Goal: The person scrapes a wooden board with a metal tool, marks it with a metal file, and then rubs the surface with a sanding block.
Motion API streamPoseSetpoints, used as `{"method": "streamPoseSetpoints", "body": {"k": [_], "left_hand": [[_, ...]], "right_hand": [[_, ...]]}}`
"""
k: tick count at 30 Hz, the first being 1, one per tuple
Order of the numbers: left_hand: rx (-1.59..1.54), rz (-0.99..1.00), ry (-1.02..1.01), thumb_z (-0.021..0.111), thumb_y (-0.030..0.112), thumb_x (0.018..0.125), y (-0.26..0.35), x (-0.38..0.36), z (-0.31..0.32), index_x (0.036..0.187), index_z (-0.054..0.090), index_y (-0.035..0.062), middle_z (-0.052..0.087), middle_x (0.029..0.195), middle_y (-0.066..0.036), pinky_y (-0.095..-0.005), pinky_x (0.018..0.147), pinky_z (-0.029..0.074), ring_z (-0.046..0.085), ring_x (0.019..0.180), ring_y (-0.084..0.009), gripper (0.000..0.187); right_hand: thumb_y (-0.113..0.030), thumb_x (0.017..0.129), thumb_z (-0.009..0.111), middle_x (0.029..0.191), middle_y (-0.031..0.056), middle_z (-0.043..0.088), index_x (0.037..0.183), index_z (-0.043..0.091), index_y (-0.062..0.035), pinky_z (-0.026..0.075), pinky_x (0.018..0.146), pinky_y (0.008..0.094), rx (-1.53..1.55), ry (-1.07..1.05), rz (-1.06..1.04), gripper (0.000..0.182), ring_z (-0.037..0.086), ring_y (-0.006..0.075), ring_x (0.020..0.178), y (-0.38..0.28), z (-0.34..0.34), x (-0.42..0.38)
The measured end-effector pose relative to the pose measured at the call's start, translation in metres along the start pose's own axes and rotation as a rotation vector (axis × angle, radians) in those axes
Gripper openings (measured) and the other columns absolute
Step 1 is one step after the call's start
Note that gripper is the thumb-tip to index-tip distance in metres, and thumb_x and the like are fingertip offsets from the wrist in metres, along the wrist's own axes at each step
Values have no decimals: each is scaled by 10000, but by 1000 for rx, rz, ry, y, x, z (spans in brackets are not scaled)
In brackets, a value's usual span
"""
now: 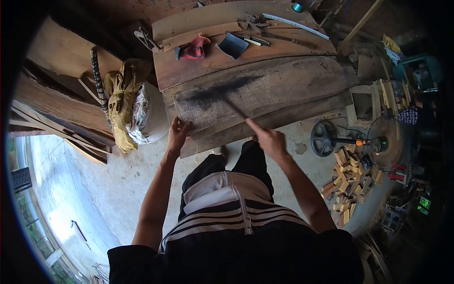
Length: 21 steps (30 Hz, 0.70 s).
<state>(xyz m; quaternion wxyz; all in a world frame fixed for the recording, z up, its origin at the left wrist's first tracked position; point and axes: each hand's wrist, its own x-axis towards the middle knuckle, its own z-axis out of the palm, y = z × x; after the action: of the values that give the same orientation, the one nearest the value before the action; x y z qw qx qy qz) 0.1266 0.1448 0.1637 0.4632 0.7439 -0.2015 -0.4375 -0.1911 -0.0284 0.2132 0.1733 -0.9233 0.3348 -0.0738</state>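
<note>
My right hand point(269, 141) is closed around the handle of a dark, long-handled tool point(232, 105), whose far end is blurred over the board. A weathered wooden board point(293, 80) lies on the workbench, with a black patch across its left half. At the board's lower left corner is my left hand point(178, 135), its fingers apart and bent, touching or close to the edge. Beyond the board lie a red cloth point(194, 48), a dark square sheet point(232, 45) and a pen-like tool point(253, 41).
A measuring tape point(295, 24) lies along the bench's far side. Sacks point(124, 102) stand left of the bench. On the floor to the right are a fan point(384, 144), a black round base point(324, 138) and a heap of wood blocks point(347, 180).
</note>
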Motion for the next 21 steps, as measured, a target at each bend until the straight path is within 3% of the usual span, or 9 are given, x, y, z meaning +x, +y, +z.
{"method": "streamPoseSetpoints", "body": {"k": [3, 6, 8, 9, 11, 15, 17, 21], "left_hand": [[-21, -8, 38, 697, 327, 951, 6, -1, 3, 1514, 399, 61, 593, 1164, -113, -356, 792, 577, 641, 1003, -210, 691], [-4, -50, 4, 705, 313, 950, -3, 5, 2, 1530, 360, 51, 544, 1251, -144, -387, 869, 559, 606, 1084, -232, 724], [349, 292, 255, 697, 282, 930, -31, 20, 8, 1542, 299, 11, 535, 1231, -238, -423, 956, 502, 557, 1184, -352, 779], [344, 295, 248, 697, 282, 930, -27, 20, 12, 1542, 299, 11, 535, 1231, -238, -423, 956, 502, 557, 1184, -352, 779], [631, 399, 310, 715, 299, 909, -6, 14, 16, 1557, 250, 5, 440, 1383, -257, -465, 1069, 398, 434, 1306, -412, 850], [909, 329, 214, 746, 408, 875, 27, -8, 15, 1548, 270, -2, 433, 1416, -215, -465, 1058, 408, 432, 1315, -382, 920], [1084, 349, 247, 749, 526, 836, 40, -15, 21, 1539, 281, -13, 455, 1398, -197, -473, 1027, 427, 465, 1296, -348, 1001], [1134, 328, 234, 737, 593, 813, 52, -10, 18, 1511, 320, -25, 505, 1337, -192, -470, 984, 449, 515, 1257, -335, 1021]], "right_hand": [[-15, 895, 594, 673, 147, 624, 1471, 531, -285, 489, 509, 434, -129, 82, 73, 639, 656, 290, 568, 45, -25, -22], [-23, 907, 593, 686, 155, 625, 1464, 543, -271, 494, 517, 430, -106, 151, 70, 612, 656, 291, 577, 36, -31, -23], [-24, 888, 616, 698, 140, 630, 1450, 556, -272, 500, 511, 430, 50, 180, -28, 618, 648, 287, 564, 4, -18, -10], [-28, 875, 630, 691, 125, 620, 1447, 556, -304, 508, 508, 426, 41, 108, -40, 640, 636, 284, 540, -14, -8, -2], [-37, 870, 632, 681, 107, 618, 1447, 548, -341, 510, 505, 428, -40, 58, -120, 657, 635, 284, 530, -37, 6, 10], [-23, 887, 600, 649, 126, 613, 1454, 549, -302, 492, 498, 444, 12, 56, 11, 635, 635, 310, 537, 16, -12, -7], [-42, 869, 626, 648, 115, 621, 1464, 536, -313, 492, 466, 434, -131, 135, 14, 660, 635, 289, 513, 47, -31, -19], [-41, 861, 624, 642, 115, 618, 1456, 547, -316, 498, 475, 432, -105, 196, 39, 660, 636, 290, 516, 31, -28, -18]]}}
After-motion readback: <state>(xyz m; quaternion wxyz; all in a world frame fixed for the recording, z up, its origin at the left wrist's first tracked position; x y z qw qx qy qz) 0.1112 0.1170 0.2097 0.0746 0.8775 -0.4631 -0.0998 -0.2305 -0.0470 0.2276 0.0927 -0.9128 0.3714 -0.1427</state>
